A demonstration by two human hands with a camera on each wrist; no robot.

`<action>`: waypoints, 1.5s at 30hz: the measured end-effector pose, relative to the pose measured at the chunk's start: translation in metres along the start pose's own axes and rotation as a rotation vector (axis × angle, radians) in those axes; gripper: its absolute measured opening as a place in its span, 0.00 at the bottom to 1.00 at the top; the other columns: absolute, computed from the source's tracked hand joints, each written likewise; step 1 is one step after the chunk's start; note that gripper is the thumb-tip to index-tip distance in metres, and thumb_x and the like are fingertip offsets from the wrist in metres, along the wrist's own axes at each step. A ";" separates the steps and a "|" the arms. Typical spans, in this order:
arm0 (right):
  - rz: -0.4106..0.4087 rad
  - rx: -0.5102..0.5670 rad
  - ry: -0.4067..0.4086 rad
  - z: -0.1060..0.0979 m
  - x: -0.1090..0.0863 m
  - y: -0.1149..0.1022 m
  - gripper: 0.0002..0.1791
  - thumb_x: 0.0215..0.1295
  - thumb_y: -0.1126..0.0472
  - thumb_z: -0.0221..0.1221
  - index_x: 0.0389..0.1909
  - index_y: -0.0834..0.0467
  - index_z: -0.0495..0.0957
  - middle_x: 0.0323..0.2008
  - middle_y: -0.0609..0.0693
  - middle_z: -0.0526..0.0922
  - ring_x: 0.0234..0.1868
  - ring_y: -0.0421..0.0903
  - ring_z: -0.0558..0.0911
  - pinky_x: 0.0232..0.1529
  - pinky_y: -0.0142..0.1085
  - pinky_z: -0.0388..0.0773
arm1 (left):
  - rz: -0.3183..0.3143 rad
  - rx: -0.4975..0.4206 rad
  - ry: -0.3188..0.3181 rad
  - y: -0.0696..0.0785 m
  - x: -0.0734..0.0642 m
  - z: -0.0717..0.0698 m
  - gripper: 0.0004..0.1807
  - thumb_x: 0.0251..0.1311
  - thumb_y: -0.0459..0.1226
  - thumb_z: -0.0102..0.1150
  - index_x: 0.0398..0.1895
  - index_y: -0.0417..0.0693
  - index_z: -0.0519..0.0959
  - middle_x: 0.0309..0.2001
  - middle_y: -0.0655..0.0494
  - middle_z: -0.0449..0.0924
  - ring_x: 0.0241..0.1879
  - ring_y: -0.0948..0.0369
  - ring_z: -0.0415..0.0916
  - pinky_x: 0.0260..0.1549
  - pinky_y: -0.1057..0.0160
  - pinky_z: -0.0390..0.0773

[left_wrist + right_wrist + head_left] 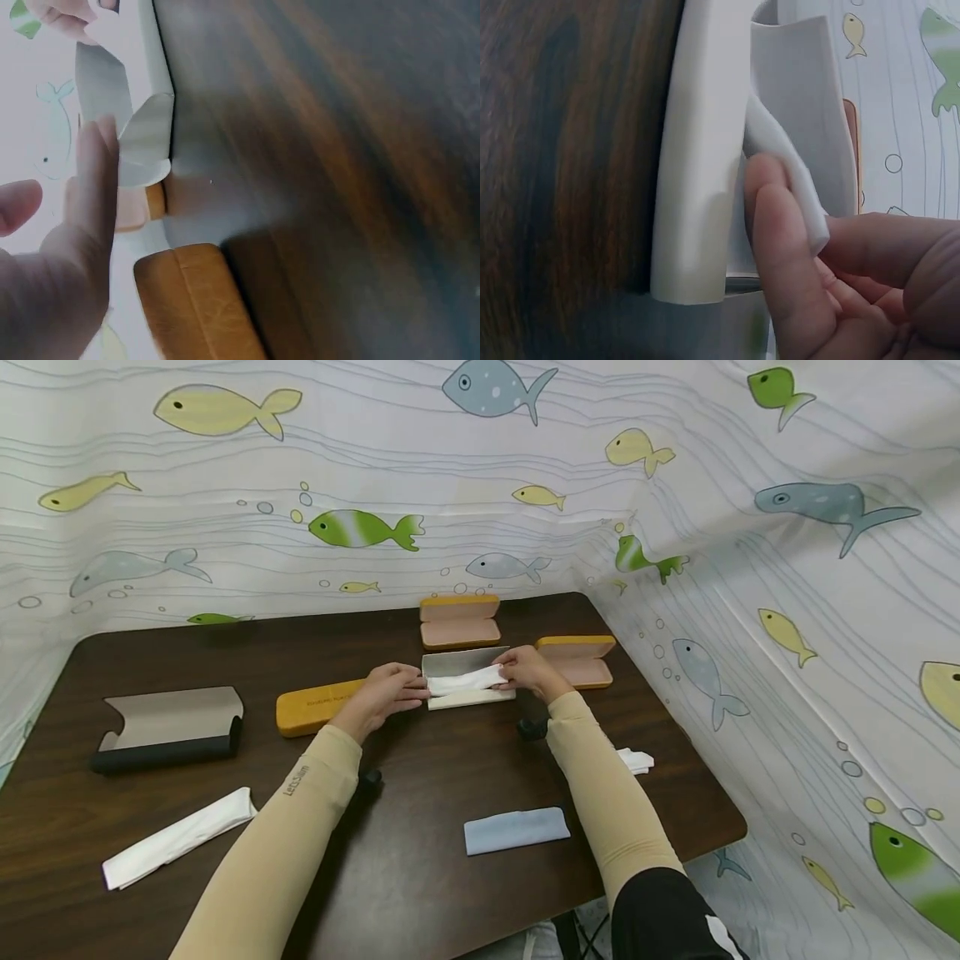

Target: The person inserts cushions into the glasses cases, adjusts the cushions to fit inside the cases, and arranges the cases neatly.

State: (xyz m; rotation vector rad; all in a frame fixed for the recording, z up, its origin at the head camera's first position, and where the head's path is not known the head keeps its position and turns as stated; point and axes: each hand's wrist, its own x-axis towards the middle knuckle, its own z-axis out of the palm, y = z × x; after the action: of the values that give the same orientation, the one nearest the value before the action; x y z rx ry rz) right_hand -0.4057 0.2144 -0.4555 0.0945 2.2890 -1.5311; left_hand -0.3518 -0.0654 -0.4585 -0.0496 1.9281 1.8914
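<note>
A white eyeglass case (472, 699) stands with its lid up near the back of the table. Inside it lies a folded white cloth (467, 681), slanting up out of the case at its right end. My right hand (531, 670) pinches that end between thumb and fingers; the right wrist view shows the cloth (799, 172) in this grip. At the case's left end is my left hand (392, 689), its fingers extended. In the left wrist view these fingers (96, 169) are straight and right beside the case's end, with the thumb apart.
Two open yellow cases (459, 634) (576, 673) stand behind and to the right. Left of the white case lies a closed yellow case (311, 708), then an open black case (168, 750). A white cloth (180, 837), a blue cloth (517, 831) and another white cloth (636, 761) lie nearer.
</note>
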 end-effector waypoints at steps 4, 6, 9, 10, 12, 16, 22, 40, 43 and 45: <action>-0.042 -0.159 0.009 -0.001 -0.002 -0.004 0.16 0.72 0.76 0.53 0.58 0.74 0.76 0.40 0.60 0.77 0.30 0.46 0.82 0.33 0.32 0.84 | 0.127 0.380 0.089 0.004 -0.007 0.009 0.21 0.78 0.40 0.45 0.66 0.37 0.71 0.62 0.40 0.75 0.56 0.46 0.75 0.57 0.50 0.76; -0.098 -0.296 0.019 -0.001 -0.004 -0.007 0.15 0.72 0.74 0.53 0.57 0.72 0.77 0.42 0.61 0.78 0.34 0.48 0.82 0.36 0.35 0.84 | 0.211 0.586 0.131 0.006 -0.009 0.015 0.20 0.76 0.41 0.45 0.63 0.39 0.74 0.60 0.42 0.77 0.54 0.47 0.75 0.56 0.48 0.75; -0.186 -0.531 0.055 -0.001 -0.007 -0.012 0.15 0.73 0.71 0.54 0.57 0.69 0.78 0.49 0.63 0.80 0.45 0.52 0.82 0.47 0.42 0.82 | 0.315 0.812 0.149 0.007 -0.011 0.024 0.20 0.75 0.39 0.45 0.61 0.39 0.76 0.58 0.42 0.78 0.55 0.46 0.76 0.57 0.46 0.74; -0.202 -0.587 0.068 0.000 -0.008 -0.013 0.15 0.73 0.70 0.55 0.57 0.68 0.78 0.51 0.63 0.81 0.49 0.54 0.81 0.50 0.44 0.81 | 0.331 0.860 0.144 0.006 -0.011 0.027 0.19 0.75 0.39 0.45 0.61 0.39 0.77 0.57 0.42 0.79 0.55 0.46 0.76 0.55 0.45 0.75; -0.218 -0.671 0.091 0.001 -0.011 -0.015 0.15 0.73 0.68 0.55 0.58 0.65 0.78 0.54 0.62 0.81 0.55 0.55 0.80 0.54 0.46 0.79 | 0.349 0.956 0.138 0.004 -0.011 0.032 0.19 0.74 0.39 0.47 0.60 0.40 0.78 0.56 0.43 0.80 0.54 0.45 0.76 0.53 0.45 0.76; -0.214 -0.714 0.133 0.003 -0.017 -0.015 0.15 0.75 0.67 0.54 0.59 0.64 0.78 0.56 0.60 0.81 0.56 0.56 0.80 0.55 0.48 0.78 | 0.359 1.109 0.127 -0.002 -0.010 0.038 0.18 0.73 0.39 0.52 0.60 0.41 0.80 0.57 0.45 0.82 0.53 0.45 0.76 0.48 0.45 0.79; -0.284 -0.731 0.192 0.008 -0.023 -0.015 0.13 0.75 0.66 0.55 0.55 0.62 0.81 0.51 0.58 0.83 0.50 0.53 0.81 0.53 0.47 0.78 | 0.383 1.267 0.111 -0.007 -0.008 0.044 0.19 0.73 0.42 0.54 0.60 0.43 0.80 0.59 0.47 0.81 0.52 0.45 0.75 0.47 0.42 0.79; -0.298 -0.754 0.045 0.018 -0.024 -0.002 0.15 0.78 0.60 0.55 0.59 0.62 0.79 0.53 0.57 0.83 0.53 0.52 0.81 0.56 0.46 0.78 | 0.400 1.345 0.118 -0.010 -0.003 0.048 0.17 0.73 0.43 0.54 0.56 0.43 0.82 0.55 0.45 0.82 0.53 0.45 0.77 0.46 0.40 0.79; -0.347 -0.737 0.122 0.017 -0.025 -0.004 0.13 0.78 0.61 0.55 0.54 0.62 0.82 0.48 0.55 0.85 0.47 0.50 0.82 0.51 0.45 0.79 | 0.466 1.314 0.215 -0.005 -0.001 0.045 0.15 0.73 0.41 0.53 0.51 0.44 0.84 0.50 0.47 0.84 0.49 0.47 0.79 0.44 0.41 0.77; -0.383 -0.722 0.185 0.016 -0.027 -0.005 0.12 0.78 0.61 0.54 0.51 0.62 0.83 0.44 0.54 0.85 0.43 0.50 0.82 0.47 0.44 0.79 | 0.495 1.283 0.287 -0.001 0.000 0.043 0.13 0.73 0.40 0.52 0.48 0.43 0.84 0.47 0.47 0.83 0.47 0.47 0.78 0.43 0.42 0.75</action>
State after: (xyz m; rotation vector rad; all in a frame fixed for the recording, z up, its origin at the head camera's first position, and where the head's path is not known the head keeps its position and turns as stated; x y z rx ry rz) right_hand -0.3780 0.2023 -0.4473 -0.4336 2.9902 -0.7644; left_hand -0.3400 -0.0241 -0.4582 0.6029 3.1840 0.5202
